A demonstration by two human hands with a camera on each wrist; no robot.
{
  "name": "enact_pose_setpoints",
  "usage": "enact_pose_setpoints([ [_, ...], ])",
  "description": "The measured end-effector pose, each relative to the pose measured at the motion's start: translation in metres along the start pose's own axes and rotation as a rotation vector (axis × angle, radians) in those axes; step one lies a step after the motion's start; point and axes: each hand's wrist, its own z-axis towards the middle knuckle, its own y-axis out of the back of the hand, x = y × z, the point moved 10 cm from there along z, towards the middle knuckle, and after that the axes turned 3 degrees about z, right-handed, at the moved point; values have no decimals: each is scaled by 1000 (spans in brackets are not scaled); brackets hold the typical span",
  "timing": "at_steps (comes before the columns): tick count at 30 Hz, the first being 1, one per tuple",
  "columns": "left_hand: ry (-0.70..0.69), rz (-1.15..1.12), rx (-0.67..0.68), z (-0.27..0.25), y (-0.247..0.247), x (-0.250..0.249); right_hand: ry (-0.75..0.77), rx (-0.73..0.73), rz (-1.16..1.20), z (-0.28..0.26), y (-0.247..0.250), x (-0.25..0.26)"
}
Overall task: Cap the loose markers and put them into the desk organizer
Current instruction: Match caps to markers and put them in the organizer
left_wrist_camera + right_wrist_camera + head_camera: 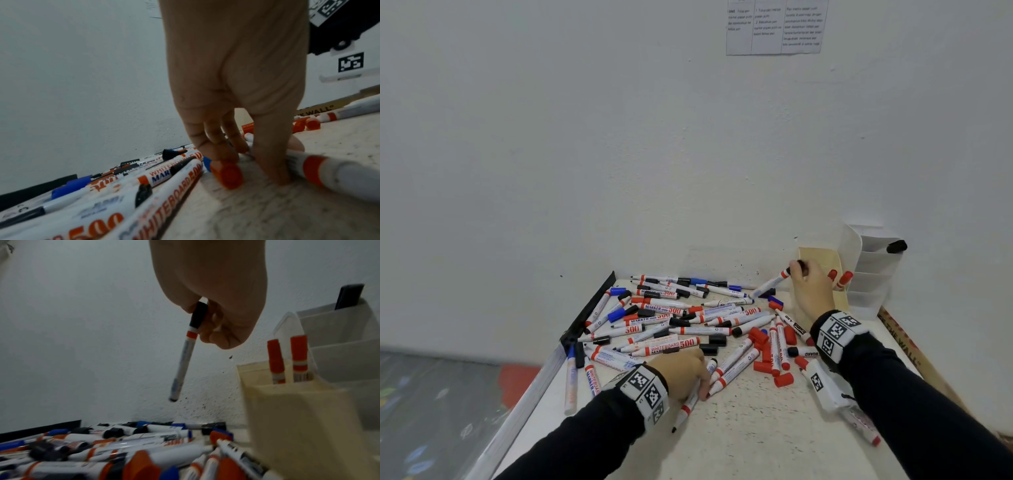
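Many whiteboard markers and loose red, blue and black caps lie heaped on the white table. My right hand holds a thin black-capped marker by its cap end, in the air just left of the desk organizer. In the right wrist view that marker hangs slanted from the hand. Two red-capped markers stand in the cream compartment. My left hand reaches down, its fingers curled round an uncapped black-tipped marker lying on the table; its fingertips also touch an orange cap.
A black-capped marker stands in the organizer's rear white tier. A white tagged device lies under my right forearm. A cardboard box runs along the table's right edge, a black strip along the left. The wall is close behind.
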Motion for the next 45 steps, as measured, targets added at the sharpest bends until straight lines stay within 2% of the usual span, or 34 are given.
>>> enact_pose_setpoints([
  [5, -32, -81, -103, 0, 14, 1, 54, -156, -56, 23, 38, 1],
  [10, -73, -163, -158, 5, 22, 0, 31, -232, -109, 43, 69, -10],
  [14, -66, -220, -296, 9, 35, 2, 8, -255, -187, 49, 82, -16],
  [19, 79, -492, -500, 10, 59, 26, 12, -167, -321, 64, 72, -31],
  [24, 207, -779, -633, 14, 78, 54, -34, -135, -501, 75, 71, -33],
  [27, 274, -914, -641, 19, 78, 71, -6, -108, -569, 83, 67, -33],
  [33, 360, -1160, -575, 21, 62, 89, -6, 5, -741, 98, 51, -45],
  [38, 385, -1131, -560, 21, 57, 96, -91, 145, -919, 99, 35, -56],
  [40, 391, -1087, -566, 20, 58, 97, -144, 161, -879, 99, 33, -58],
  [45, 390, -1115, -539, 18, 53, 95, -135, 141, -857, 93, 28, -45],
])
